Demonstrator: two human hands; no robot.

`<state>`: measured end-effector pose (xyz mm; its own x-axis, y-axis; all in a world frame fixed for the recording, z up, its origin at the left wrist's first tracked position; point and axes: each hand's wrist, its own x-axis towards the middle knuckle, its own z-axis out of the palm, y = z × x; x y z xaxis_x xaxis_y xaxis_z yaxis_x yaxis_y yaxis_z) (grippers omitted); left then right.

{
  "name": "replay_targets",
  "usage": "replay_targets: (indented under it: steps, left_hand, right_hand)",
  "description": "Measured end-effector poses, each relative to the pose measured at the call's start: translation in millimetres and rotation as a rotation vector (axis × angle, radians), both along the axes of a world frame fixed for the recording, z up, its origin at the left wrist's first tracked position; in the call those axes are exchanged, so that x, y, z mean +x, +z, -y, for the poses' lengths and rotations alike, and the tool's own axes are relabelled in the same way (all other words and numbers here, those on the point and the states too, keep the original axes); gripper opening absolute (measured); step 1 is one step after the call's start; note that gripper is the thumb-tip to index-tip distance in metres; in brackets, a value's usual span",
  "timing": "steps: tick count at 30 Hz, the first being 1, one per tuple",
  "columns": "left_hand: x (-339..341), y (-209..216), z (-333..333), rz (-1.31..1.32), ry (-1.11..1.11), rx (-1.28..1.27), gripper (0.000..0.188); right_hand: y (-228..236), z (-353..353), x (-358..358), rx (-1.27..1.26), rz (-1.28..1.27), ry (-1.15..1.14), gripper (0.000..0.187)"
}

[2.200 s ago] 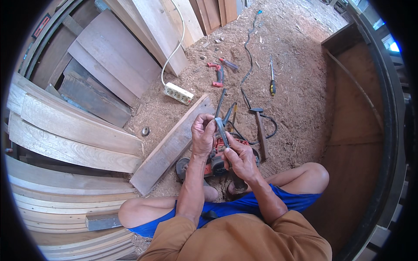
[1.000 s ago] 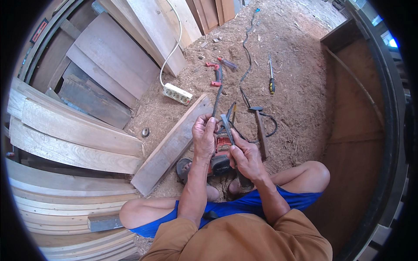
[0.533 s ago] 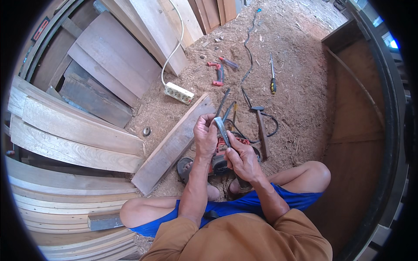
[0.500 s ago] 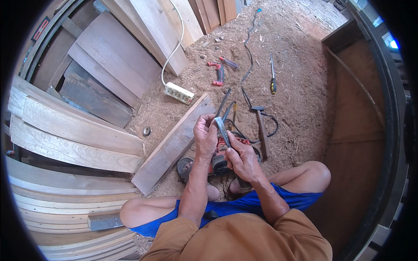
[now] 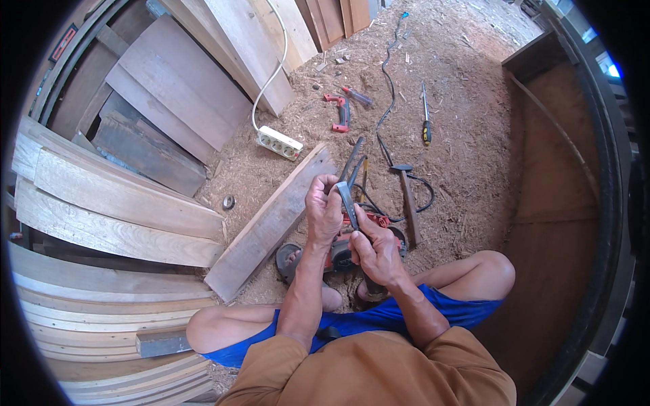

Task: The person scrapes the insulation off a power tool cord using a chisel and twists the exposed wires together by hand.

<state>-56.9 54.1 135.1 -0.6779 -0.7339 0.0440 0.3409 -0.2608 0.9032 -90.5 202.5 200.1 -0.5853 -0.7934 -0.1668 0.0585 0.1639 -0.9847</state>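
Note:
A flat grey metal blade, chisel-like with a pale upper end, is held between my two hands. My left hand is closed, its thumb and fingers pinching the blade's upper part. My right hand wraps round the lower part, thumb laid along it; whatever handle it has is mostly hidden. Below my hands, between my feet, lies a red and black power tool, largely covered by my hands and wrists. Just beyond my left fingers a dark bar sticks out; I cannot tell whether it touches them.
A wooden-handled hammer and a screwdriver lie on the sawdust to the right. Ahead are a white power strip and a red-black tool. A plank lies left; boards are stacked beyond it. A tape roll lies nearby.
My hands keep hold of the blade and have barely moved. The left fingers have shifted slightly on it, and the dark bar beyond them looks a little wider. The view has moved slightly.

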Motion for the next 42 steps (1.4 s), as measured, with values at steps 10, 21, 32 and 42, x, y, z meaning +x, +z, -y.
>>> replay_targets:
  steps: [10, 21, 32, 42]
  left_hand:
    - [1, 3, 0, -0.115, -0.039, 0.154, 0.012]
    - [2, -2, 2, -0.168, -0.055, 0.197, 0.013]
    - [-2, -9, -1, 0.023, -0.028, 0.116, 0.015]
    - [0, -4, -1, 0.223, 0.049, -0.216, 0.017]
  right_hand:
    - [-6, 1, -2, -0.046, 0.087, 0.000, 0.057]
    - [-11, 2, -6, -0.055, 0.221, 0.005, 0.057]
    - [-1, 3, -13, 0.062, -0.005, 0.018, 0.056]
    - [5, -1, -11, 0.050, 0.072, 0.035, 0.057]
